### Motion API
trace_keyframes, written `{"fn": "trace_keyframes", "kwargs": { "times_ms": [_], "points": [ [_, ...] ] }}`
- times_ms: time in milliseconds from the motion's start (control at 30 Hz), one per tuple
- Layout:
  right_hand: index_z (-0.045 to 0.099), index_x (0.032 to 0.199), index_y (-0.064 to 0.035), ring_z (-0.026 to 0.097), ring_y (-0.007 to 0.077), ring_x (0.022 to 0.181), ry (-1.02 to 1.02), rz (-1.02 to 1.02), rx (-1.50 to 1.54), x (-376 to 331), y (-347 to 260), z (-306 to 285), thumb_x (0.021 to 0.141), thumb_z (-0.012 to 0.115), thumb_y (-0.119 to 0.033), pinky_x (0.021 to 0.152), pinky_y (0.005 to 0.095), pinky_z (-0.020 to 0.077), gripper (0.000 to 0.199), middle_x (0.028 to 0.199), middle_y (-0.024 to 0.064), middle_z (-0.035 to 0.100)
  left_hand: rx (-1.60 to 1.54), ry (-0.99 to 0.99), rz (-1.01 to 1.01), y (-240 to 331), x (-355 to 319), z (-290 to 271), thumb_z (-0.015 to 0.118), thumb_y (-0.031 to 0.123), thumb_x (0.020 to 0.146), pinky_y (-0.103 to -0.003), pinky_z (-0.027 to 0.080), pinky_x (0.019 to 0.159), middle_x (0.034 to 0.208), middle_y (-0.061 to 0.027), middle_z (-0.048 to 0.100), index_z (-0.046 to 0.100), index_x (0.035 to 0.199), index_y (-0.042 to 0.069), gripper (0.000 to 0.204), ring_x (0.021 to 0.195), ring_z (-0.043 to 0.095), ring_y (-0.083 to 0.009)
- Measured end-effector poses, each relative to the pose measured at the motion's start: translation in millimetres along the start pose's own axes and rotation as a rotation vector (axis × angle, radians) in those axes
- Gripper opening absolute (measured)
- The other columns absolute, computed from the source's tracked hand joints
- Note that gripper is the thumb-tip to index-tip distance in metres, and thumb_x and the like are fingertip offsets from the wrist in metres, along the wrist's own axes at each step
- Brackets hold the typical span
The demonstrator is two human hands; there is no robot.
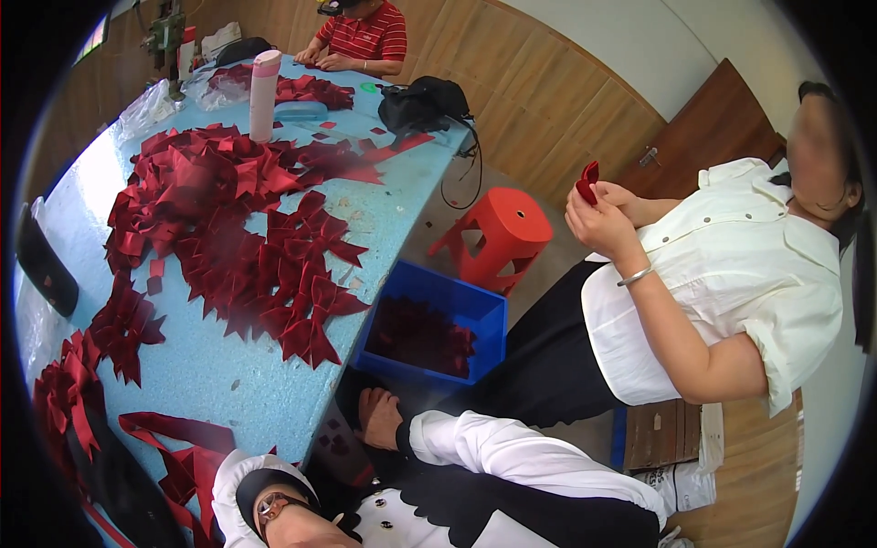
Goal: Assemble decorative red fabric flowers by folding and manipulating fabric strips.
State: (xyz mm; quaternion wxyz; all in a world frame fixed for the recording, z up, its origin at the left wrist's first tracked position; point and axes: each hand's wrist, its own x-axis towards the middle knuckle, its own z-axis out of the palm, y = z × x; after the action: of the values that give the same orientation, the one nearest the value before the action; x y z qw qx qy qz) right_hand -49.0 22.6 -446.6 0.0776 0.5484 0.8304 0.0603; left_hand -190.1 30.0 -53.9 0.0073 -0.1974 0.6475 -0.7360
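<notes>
My right hand (379, 418) rests by the table's edge on something dark, close to a blue plastic bin (489, 324). Its fingers lie loosely bent and apart, and I see nothing in them. At the lower left, my left hand (311, 532) shows only around its wrist, which wears a watch (271, 505); its fingers run out of sight. Nearest to that wrist are dark red ribbon pieces (190, 475) on the blue table (265, 393). A large heap of dark red fabric bows (210, 173) spreads over the table, and more bows (411, 333) lie in the bin.
A person in a white shirt (722, 247) stands at right, holding a red bow (589, 183). Another in a striped red shirt (367, 38) works at the far end. A red stool (512, 228), pink bottle (265, 96) and black bag (425, 105) are nearby.
</notes>
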Motion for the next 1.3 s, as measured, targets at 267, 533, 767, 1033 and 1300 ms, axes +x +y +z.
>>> {"fn": "trace_keyframes", "kwargs": {
  "times_ms": [267,533,767,1033,1300],
  "points": [
    [0.051,0.1,0.0092,0.052,0.0338,0.084,0.031,0.053,-0.048,-14,57,-13,0.07,0.066,-0.049,0.069,0.0459,0.042,0.068,0.09,0.0212,0.051,0.239,-0.329,-0.964,-3,-27,36,0.056,0.012,0.081,-0.034,0.042,0.039,0.051,-0.0068,0.053,0.052,0.051,0.006,0.031,0.04,0.05,-0.0187],
    [0.051,0.103,0.0074,0.051,0.0338,0.087,0.151,0.134,0.041,-71,135,-33,0.074,0.063,-0.044,0.073,0.046,0.0411,0.06,0.093,0.0207,0.051,0.336,-0.578,-1.265,-76,-93,82,0.059,0.002,0.069,-0.029,0.04,0.04,0.048,-0.0047,0.051,0.047,0.049,0.007,0.024,0.04,0.047,-0.0142],
    [0.051,0.105,0.0058,0.051,0.0339,0.089,0.158,0.196,0.101,-94,201,-32,0.077,0.059,-0.039,0.076,0.0462,0.0404,0.054,0.095,0.0203,0.052,0.711,-0.609,-1.447,-105,-163,107,0.06,0.002,0.069,-0.03,0.041,0.042,0.049,-0.0057,0.052,0.047,0.052,0.007,0.022,0.041,0.047,-0.0148],
    [0.052,0.108,0.0041,0.051,0.0339,0.093,0.125,0.245,0.16,-108,253,-26,0.08,0.056,-0.034,0.08,0.0463,0.0395,0.048,0.098,0.0197,0.053,0.499,-0.688,-1.529,-115,-221,89,0.062,0.004,0.07,-0.029,0.042,0.043,0.052,-0.0071,0.056,0.049,0.054,0.006,0.02,0.041,0.048,-0.0146],
    [0.052,0.111,0.0023,0.05,0.034,0.096,0.082,0.265,0.193,-105,249,-33,0.083,0.052,-0.029,0.084,0.0465,0.0387,0.042,0.101,0.0192,0.053,0.551,-0.735,-1.512,-112,-218,89,0.061,0.004,0.067,-0.029,0.043,0.044,0.054,-0.0069,0.057,0.051,0.054,0.005,0.018,0.042,0.05,-0.0148]
  ]
}}
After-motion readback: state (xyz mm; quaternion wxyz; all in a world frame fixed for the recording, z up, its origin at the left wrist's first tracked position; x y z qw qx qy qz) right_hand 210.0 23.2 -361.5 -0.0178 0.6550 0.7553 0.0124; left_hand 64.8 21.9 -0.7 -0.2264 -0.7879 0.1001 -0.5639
